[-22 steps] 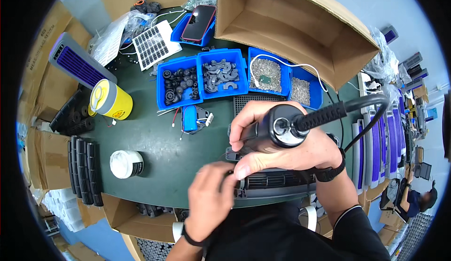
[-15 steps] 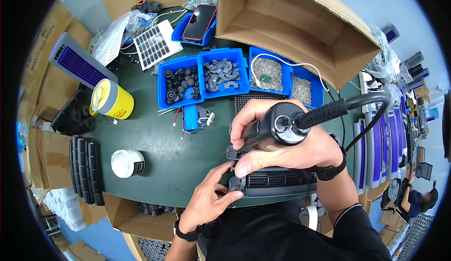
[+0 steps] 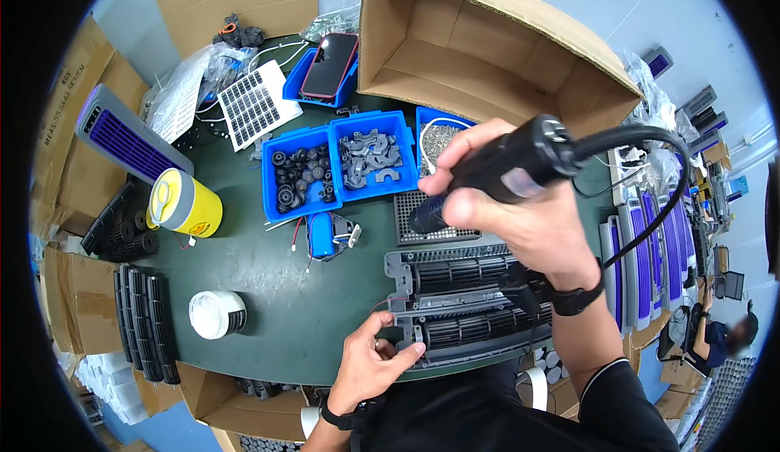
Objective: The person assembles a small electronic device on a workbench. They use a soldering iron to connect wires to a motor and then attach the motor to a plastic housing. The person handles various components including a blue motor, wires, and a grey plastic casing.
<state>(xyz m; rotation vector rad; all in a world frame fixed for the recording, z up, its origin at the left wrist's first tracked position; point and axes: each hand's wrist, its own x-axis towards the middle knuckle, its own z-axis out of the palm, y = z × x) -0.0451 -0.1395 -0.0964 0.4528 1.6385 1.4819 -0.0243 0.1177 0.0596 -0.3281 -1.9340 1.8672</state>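
Note:
My right hand [image 3: 528, 224] is wrapped round a black corded electric screwdriver [image 3: 512, 163], which points down and left. Its tip is over a dark perforated screw tray [image 3: 439, 234] behind the work. Two grey fan housings with black ribbed rollers lie side by side at the table's front: the far housing [image 3: 467, 275] and the near housing [image 3: 487, 330]. My left hand [image 3: 370, 362] grips the near housing's left end between thumb and fingers. A thin dark red wire shows beside those fingers. My right hand and a black strap hide part of the housings' right side.
Blue bins hold black rollers' end wheels [image 3: 301, 177], grey clips [image 3: 372, 158] and small screws [image 3: 443, 139]. A blue battery pack [image 3: 322, 235], white tub [image 3: 218, 315] and yellow-grey container [image 3: 187, 202] stand left. An open carton [image 3: 496, 54] is behind; the screwdriver's cable [image 3: 678, 184] loops right.
My right hand has lifted the screwdriver off the housings' left end and swung its tip up to the perforated tray. My left hand stays at the near housing. The whole view has shifted slightly.

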